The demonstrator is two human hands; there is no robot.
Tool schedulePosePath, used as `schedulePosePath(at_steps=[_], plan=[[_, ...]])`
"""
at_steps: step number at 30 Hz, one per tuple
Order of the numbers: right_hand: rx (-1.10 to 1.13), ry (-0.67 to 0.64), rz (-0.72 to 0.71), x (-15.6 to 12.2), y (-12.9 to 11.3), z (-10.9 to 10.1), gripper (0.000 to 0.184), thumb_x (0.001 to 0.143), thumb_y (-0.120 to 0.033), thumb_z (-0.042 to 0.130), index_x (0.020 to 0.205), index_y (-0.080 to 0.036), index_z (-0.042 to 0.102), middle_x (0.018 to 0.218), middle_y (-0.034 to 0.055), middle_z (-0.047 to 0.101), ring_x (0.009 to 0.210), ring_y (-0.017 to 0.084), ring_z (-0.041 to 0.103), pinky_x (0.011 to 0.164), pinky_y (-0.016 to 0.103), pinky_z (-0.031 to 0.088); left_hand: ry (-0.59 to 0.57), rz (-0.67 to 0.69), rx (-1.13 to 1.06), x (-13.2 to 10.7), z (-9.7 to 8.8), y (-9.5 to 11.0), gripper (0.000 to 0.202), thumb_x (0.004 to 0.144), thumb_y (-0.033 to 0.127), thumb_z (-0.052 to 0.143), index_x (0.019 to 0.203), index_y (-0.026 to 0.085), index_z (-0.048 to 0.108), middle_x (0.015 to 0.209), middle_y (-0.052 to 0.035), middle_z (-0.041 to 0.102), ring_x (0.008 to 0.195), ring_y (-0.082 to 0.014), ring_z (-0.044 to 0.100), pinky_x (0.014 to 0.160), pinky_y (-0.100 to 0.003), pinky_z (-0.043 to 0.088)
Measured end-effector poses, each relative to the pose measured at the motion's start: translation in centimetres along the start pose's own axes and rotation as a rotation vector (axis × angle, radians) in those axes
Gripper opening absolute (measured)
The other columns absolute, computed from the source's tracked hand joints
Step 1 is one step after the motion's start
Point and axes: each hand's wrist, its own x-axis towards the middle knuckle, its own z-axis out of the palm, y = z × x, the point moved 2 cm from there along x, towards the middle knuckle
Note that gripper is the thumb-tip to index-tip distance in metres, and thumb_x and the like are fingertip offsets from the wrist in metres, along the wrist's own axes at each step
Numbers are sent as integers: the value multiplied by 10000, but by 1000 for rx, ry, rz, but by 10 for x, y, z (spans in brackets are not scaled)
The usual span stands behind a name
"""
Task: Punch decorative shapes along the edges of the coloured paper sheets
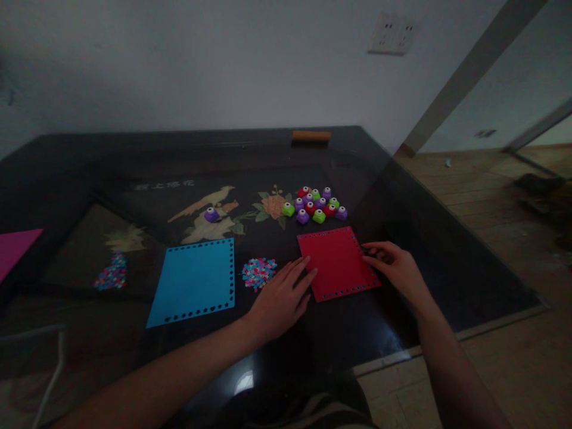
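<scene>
A red paper sheet (337,262), with small shapes punched along its top, right and bottom edges, lies before me on the dark glossy table. My left hand (282,298) rests on its left edge, fingers stretched out and fingertips on the paper. At the right edge, the thumb and forefinger of my right hand (393,265) pinch the sheet. Left of my left hand is a pile of colourful paper confetti (259,272). Farther left lies a blue paper sheet (196,280) with punched shapes along its top, right and bottom edges.
Several small craft punches (319,215) in purple, green and red cluster behind the red sheet. One purple punch (211,215) stands apart. A brown cylinder (311,137) lies by the wall. At left are a pink sheet (18,247) and more confetti (112,274).
</scene>
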Motion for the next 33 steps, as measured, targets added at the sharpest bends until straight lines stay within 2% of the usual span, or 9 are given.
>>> schedulePosePath(at_steps=[5, 8, 11, 15, 18, 22, 27, 30, 33], plan=[[24, -3, 20, 0, 4, 0, 363, 664, -442, 705, 921, -185, 697, 789, 44, 596, 652, 168, 532, 600, 318, 417, 31, -1, -18, 1, -3, 1, 561, 858, 145, 498, 1393, 188, 333, 1474, -145, 332, 1306, -281, 391, 1052, -437, 396], [24, -9, 31, 1, 5, 0, 371, 663, -445, 706, 928, -185, 696, 799, 46, 604, 653, 168, 535, 603, 318, 418, 56, 29, -10, 0, -5, 3, 511, 856, 137, 496, 1353, 176, 384, 1437, -150, 383, 1283, -283, 415, 1051, -462, 389], [34, -11, 45, 2, 6, 0, 391, 658, -458, 707, 934, -182, 695, 801, 49, 609, 657, 172, 543, 603, 319, 423, 74, 118, -32, -2, -10, 7, 435, 875, 128, 463, 1306, 176, 432, 1389, -136, 449, 1280, -249, 423, 1074, -461, 360], [44, -14, 60, 2, 5, -1, 406, 651, -469, 707, 929, -174, 697, 785, 52, 617, 661, 179, 560, 608, 322, 437, 82, 240, -91, -7, -27, 12, 370, 890, 108, 421, 1244, 193, 489, 1330, -98, 520, 1252, -203, 452, 1070, -415, 371], [48, -14, 64, 3, 3, -1, 417, 646, -484, 703, 923, -173, 696, 775, 57, 627, 665, 189, 573, 601, 324, 447, 98, 217, -133, -12, -50, 4, 357, 885, 89, 424, 1215, 195, 514, 1278, -88, 556, 1196, -191, 495, 1029, -391, 410], [15, -14, 58, 2, -3, -1, 419, 653, -481, 687, 936, -172, 691, 799, 65, 643, 687, 201, 589, 621, 336, 463, 164, 38, -128, -28, -80, -34, 325, 909, 134, 432, 1212, 209, 524, 1235, -86, 575, 1138, -189, 536, 946, -358, 471], [-45, 31, -10, 2, -16, -2, 399, 683, -492, 647, 940, -190, 689, 827, 68, 662, 719, 212, 609, 638, 344, 479, 285, -249, -31, -70, -103, -112, 280, 921, 212, 408, 1142, 179, 577, 1137, -91, 622, 1082, -218, 575, 964, -394, 452], [-88, 37, -65, 2, -37, 4, 375, 701, -499, 629, 912, -195, 689, 819, 71, 674, 718, 219, 622, 623, 343, 488, 386, -406, 17, -95, -112, -153, 270, 906, 245, 418, 1076, 150, 604, 1071, -108, 643, 1019, -238, 600, 922, -415, 468], [-76, -12, -142, 3, -72, 20, 311, 724, -460, 623, 877, -195, 679, 823, 70, 691, 729, 219, 639, 645, 345, 505, 385, -471, 12, -108, -117, -178, 272, 894, 266, 419, 1044, 158, 619, 1045, -102, 652, 992, -238, 606, 895, -415, 474]])
